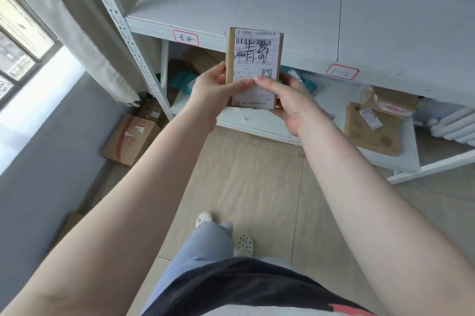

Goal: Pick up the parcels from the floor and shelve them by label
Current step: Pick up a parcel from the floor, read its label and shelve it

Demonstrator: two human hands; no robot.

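A small cardboard parcel [254,69] is held upright in front of the white metal shelving unit [231,2], label side toward the camera. The left hand [218,94] grips its left edge, thumb across the lower label; the right hand [288,102] grips the lower right corner, thumb meeting the left thumb on the label face. The shipping label [255,58] carries a barcode, a QR code and large handwritten black characters.

The upper shelf board bears two red-bordered tags on its front edge: a handwritten tag [185,37] at left and a second tag [342,72] at right. The lower shelf holds brown boxes [200,58] and teal bags [183,80] at left, and a flat cardboard parcel [372,130] with a crumpled paper package [390,102] on its far end at right. A taped carton [131,139] sits on the floor left of the unit.
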